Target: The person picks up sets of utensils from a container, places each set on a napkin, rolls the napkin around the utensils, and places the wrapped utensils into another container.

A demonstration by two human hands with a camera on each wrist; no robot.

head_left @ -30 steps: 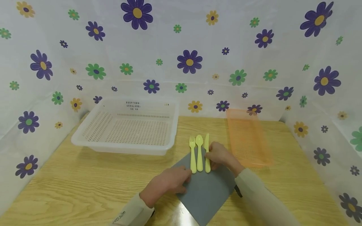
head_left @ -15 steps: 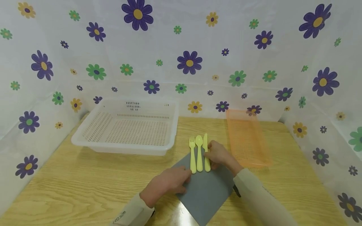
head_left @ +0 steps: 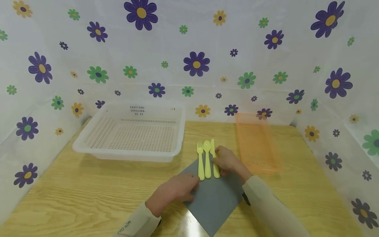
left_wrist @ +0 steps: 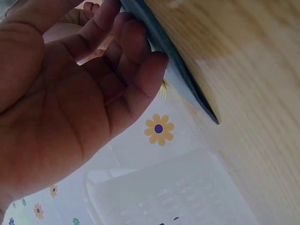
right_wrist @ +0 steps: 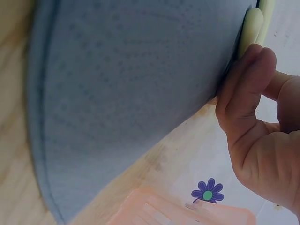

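A grey folded napkin [head_left: 217, 200] lies cornerwise on the table. Across its far corner, side by side, are a yellow plastic fork [head_left: 201, 166], spoon [head_left: 207, 166] and knife [head_left: 216, 168], their heads beyond the edge. The knife leans, its tip close to the spoon. My right hand [head_left: 227, 160] pinches the knife from the right side; its handle [right_wrist: 253, 26] shows by the fingertips in the right wrist view. My left hand [head_left: 179, 188] rests at the napkin's left edge, index fingertip at the fork's handle end. Its fingers are loosely bent in the left wrist view.
A white perforated basket [head_left: 127, 156] stands at the back left of the wooden table [head_left: 88, 194]. An orange translucent basket [head_left: 257, 144] is at the right, beyond my right hand. A flower-printed white sheet [head_left: 165, 39] encloses the back and sides.
My right hand has shifted the knife's upper end left toward the spoon, so it now tilts. The left hand, fork and spoon stay about where they were.
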